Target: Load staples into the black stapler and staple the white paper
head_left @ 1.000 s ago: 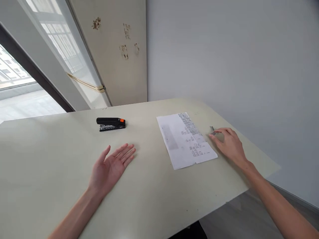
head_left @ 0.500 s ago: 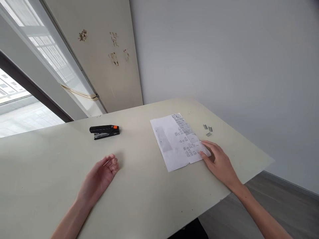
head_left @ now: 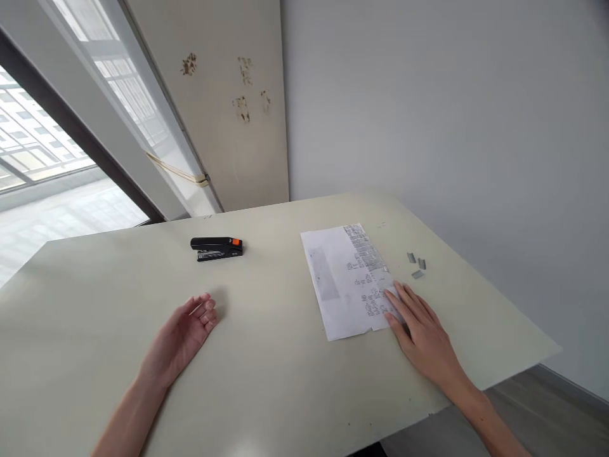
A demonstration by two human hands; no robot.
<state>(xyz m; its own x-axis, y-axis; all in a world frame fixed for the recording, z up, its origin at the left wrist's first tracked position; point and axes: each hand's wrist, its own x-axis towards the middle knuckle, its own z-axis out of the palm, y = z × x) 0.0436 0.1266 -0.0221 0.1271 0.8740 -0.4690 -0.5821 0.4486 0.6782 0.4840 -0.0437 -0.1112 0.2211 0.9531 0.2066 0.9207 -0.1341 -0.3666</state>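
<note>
**Bright Daylight From the Window**

Soft daylight comes in through the window (head_left: 38,146), far out past the left hand (head_left: 183,333). The room is bright, and the glass looks washed out and white. A small dark shadow sits on the table (head_left: 266,387) just beyond that hand's fingertips. Things look sharp, but the print on the paper (head_left: 333,285) under the right hand (head_left: 421,330) is too tiny to read. Straight lines lean near the edges.

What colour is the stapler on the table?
The stapler is black with an orange end, as the head view shows.
</note>
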